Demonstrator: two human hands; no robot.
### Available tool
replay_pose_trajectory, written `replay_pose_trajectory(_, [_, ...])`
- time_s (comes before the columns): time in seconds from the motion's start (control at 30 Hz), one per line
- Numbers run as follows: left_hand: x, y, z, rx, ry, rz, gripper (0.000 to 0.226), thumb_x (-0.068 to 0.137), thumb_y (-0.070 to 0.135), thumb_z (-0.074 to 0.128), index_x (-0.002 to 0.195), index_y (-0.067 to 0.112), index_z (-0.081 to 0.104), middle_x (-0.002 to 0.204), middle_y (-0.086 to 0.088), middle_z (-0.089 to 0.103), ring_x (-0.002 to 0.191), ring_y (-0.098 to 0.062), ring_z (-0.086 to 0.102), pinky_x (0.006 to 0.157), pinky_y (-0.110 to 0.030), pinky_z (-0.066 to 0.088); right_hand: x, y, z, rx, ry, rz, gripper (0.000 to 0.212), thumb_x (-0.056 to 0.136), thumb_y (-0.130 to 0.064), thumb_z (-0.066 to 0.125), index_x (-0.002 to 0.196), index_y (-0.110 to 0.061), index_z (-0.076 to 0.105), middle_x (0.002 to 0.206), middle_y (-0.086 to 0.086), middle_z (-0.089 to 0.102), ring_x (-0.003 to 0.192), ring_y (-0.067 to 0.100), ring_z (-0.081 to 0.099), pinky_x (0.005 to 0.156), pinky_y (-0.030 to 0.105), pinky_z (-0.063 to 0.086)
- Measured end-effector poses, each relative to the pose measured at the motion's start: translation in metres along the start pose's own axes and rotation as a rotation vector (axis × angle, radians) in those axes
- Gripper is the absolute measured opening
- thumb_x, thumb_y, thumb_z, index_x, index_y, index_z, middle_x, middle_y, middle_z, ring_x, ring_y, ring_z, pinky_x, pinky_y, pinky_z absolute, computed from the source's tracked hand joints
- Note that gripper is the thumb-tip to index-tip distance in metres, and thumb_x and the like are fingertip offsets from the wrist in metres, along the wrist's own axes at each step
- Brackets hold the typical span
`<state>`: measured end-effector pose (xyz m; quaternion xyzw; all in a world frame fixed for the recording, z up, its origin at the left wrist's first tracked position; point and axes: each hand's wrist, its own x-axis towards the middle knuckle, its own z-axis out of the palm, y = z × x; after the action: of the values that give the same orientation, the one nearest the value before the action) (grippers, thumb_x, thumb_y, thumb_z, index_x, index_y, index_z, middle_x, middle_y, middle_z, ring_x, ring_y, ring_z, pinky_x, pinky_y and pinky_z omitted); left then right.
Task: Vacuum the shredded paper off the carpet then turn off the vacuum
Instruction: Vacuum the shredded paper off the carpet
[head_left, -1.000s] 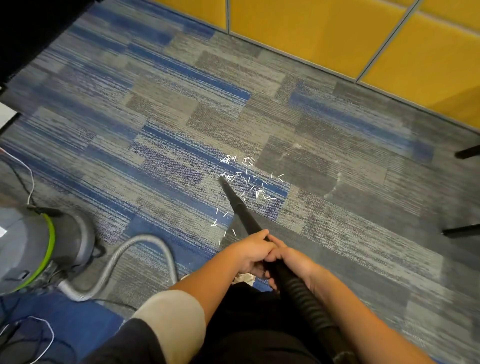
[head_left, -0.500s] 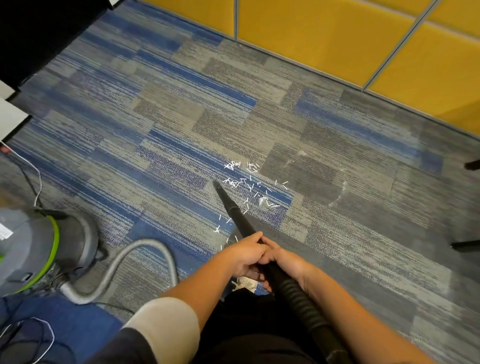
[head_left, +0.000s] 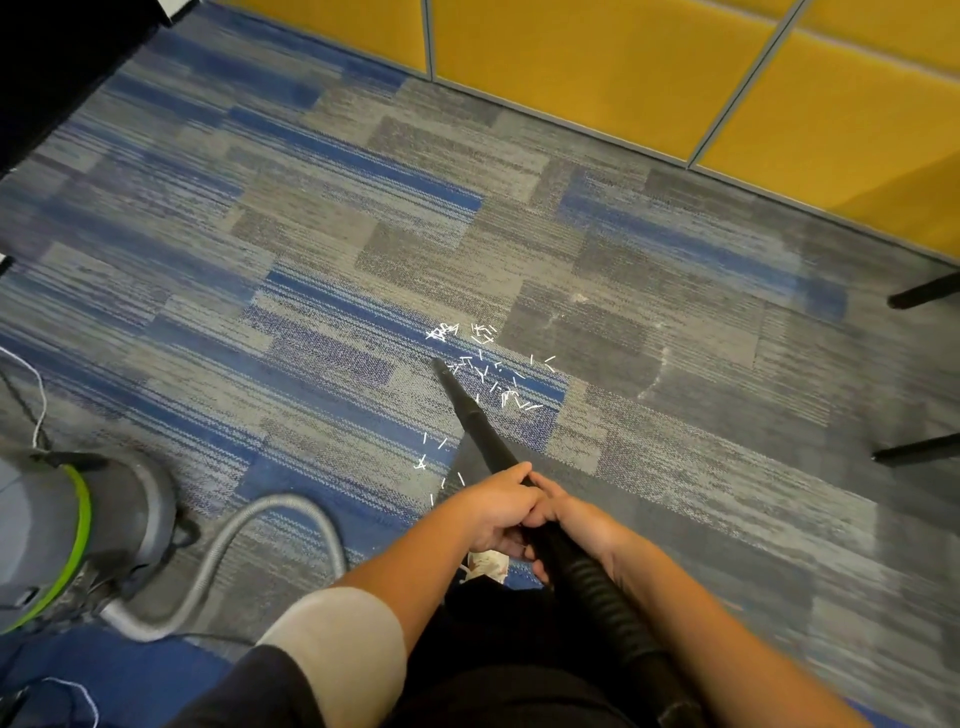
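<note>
Left hand (head_left: 498, 512) and right hand (head_left: 576, 525) both grip the black vacuum nozzle (head_left: 470, 415), its tip at the shredded paper (head_left: 488, 371) on the carpet (head_left: 311, 249).

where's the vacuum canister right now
In the head view the vacuum canister sits on the carpet at the lower left edge, its grey hose looping right toward the person's left arm.
</note>
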<state>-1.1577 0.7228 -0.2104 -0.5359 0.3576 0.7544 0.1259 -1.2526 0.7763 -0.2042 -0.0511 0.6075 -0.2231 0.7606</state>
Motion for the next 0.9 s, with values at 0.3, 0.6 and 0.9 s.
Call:
replay_pose_trajectory(0.3, [0.004, -0.003, 0.010, 0.063, -0.022, 0.002, 0.064, 0.099, 0.009, 0.036, 0.152, 0.031, 0.008, 0.089, -0.004, 0.057, 0.057, -0.013, 0.055, 0.048, -0.023, 0.051, -0.009, 0.009, -0.005, -0.005, 0.020, -0.008, 0.071, 0.089, 0.002, 0.035, 0.145, -0.040, 0.019, 0.042, 0.009, 0.053, 0.033, 0.020, 0.049, 0.035, 0.021, 0.044])
replay_pose_trajectory(0.6, [0.005, -0.010, 0.017, 0.100, -0.044, -0.013, 0.064, 0.098, 0.008, 0.035, 0.152, 0.030, 0.007, 0.099, -0.008, 0.058, 0.060, -0.014, 0.055, 0.046, -0.022, 0.050, -0.010, 0.021, -0.006, 0.014, 0.042, -0.009, 0.071, 0.089, 0.002, 0.035, 0.145, -0.038, 0.019, 0.042, 0.009, 0.054, 0.033, 0.021, 0.049, 0.035, 0.022, 0.044])
replay_pose_trajectory(0.9, [0.016, -0.002, 0.022, 0.089, -0.056, -0.008, 0.068, 0.096, 0.010, 0.042, 0.151, 0.033, 0.009, 0.108, -0.007, 0.058, 0.065, -0.014, 0.058, 0.055, -0.026, 0.053, -0.016, 0.015, -0.014, 0.062, 0.094, -0.018, 0.072, 0.089, 0.001, 0.036, 0.146, -0.040, 0.020, 0.051, 0.012, 0.055, 0.035, 0.021, 0.048, 0.035, 0.022, 0.043])
